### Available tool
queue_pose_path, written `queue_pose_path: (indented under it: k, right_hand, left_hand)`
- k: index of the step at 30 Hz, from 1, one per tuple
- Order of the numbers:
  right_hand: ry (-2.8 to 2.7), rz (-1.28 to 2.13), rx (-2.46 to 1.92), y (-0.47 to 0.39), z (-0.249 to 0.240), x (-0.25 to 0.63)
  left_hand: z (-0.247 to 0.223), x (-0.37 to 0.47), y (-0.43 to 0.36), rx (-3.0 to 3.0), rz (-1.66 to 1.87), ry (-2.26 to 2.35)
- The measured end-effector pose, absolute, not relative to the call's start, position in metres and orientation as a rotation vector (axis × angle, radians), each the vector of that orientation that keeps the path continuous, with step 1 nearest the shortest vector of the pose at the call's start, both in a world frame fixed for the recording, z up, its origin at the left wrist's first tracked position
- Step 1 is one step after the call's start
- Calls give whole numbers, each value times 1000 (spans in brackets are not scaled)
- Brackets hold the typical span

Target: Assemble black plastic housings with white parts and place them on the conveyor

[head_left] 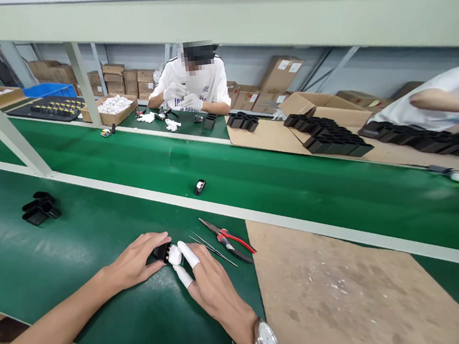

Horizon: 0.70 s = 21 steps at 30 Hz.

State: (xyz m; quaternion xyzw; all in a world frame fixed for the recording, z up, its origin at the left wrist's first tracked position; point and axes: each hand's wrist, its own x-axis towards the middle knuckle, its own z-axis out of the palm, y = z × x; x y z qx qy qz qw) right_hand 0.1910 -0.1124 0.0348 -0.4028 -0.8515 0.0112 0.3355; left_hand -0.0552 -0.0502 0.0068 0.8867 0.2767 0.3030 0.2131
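Near the middle of the green table, my left hand [138, 263] grips a small black housing [161, 252] between thumb and fingers. A white rounded piece [175, 255] sits at the housing's open right end, with bits of red and green beside it. My right hand [208, 278], with white covers on two fingertips and a watch at the wrist, holds the white piece from the right. Tweezers [215, 250] and red-handled pliers [228, 240] lie just beyond my right hand.
Several black housings [40, 208] stand at the left. A brown board [348, 291] covers the right side. On the green belt [151, 166] lies a black part [200, 186]. Across it, a person in white gloves [191, 100] works, and another person's arm [443, 100] reaches over black housings.
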Motion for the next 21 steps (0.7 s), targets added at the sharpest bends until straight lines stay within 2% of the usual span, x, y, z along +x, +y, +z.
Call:
queue_pose_path:
  k: [7, 21]
  right_hand:
    - [-2286, -153, -1008, -112, 40, 190]
    - [-2227, -60, -1092, -114, 40, 185]
  left_hand:
    - [6, -55, -50, 2492, 814, 748]
    - [7, -52, -52, 2522, 851, 738]
